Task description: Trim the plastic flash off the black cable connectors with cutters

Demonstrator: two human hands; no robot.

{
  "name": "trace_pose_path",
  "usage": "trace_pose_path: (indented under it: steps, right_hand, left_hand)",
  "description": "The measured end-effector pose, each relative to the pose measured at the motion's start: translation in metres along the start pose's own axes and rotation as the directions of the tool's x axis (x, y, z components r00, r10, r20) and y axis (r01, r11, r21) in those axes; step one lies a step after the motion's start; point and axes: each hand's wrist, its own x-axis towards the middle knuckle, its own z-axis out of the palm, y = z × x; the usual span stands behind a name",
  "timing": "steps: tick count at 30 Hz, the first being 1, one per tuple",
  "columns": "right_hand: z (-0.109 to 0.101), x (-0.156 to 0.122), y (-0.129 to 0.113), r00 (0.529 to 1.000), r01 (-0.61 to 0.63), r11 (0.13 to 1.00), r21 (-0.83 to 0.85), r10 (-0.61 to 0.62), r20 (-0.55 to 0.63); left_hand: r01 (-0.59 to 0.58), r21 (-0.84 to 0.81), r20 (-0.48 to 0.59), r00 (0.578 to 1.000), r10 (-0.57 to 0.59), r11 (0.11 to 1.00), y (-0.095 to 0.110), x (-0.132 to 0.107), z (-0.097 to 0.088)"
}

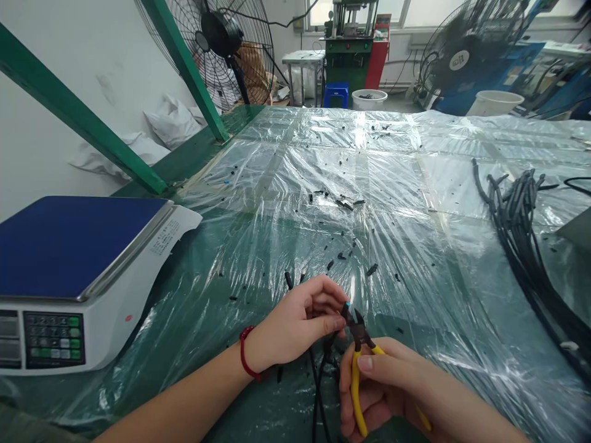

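Observation:
My left hand [300,323], with a red cord at the wrist, pinches the end of a thin black cable [318,394] near the table's front edge. My right hand [388,384] is closed round the yellow handles of a pair of cutting pliers [357,351]. The pliers' dark jaws meet the cable end just at my left fingertips. The cable hangs down between my two wrists and off the bottom of the view. Small black offcuts [344,203] lie scattered on the plastic sheet ahead of my hands.
A clear plastic sheet [415,203] covers the green table. A weighing scale [69,277] with a blue pan stands at the left. A bundle of black cables [521,227] lies at the right. Two fans [226,43], white buckets and machines stand beyond the far edge.

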Motion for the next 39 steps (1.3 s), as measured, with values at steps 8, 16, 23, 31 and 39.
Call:
trace_pose_path:
  steps: [8, 16, 23, 31, 39]
  right_hand:
    - [0.0028, -0.0004, 0.0003, 1.000, -0.013, 1.000, -0.012, 0.013, -0.015]
    - [0.0038, -0.0001, 0.0008, 1.000, -0.002, 1.000, -0.029, 0.002, -0.011]
    - [0.0038, 0.0006, 0.0011, 1.000, -0.029, 0.999, -0.045, 0.029, -0.009]
    - [0.0009, -0.0020, 0.0002, 0.998, -0.058, 0.990, -0.125, 0.058, -0.004]
    - [-0.0034, -0.0031, -0.0021, 0.995, -0.097, 0.982, -0.160, 0.101, 0.014]
  left_hand:
    - [0.019, 0.014, -0.051, 0.999, -0.019, 1.000, 0.0035, 0.0007, 0.0018]
    - [0.007, 0.067, -0.056, 0.998, -0.003, 0.998, 0.0060, 0.0001, 0.0011]
    - [-0.019, 0.123, -0.045, 0.999, 0.025, 0.992, 0.0066, -0.0019, 0.0021]
    - [-0.032, 0.254, -0.004, 0.999, 0.034, 0.967, 0.0029, -0.0035, -0.0008]
    - [-0.083, 0.356, 0.030, 0.997, 0.077, 0.931, 0.0063, -0.0029, -0.0021]
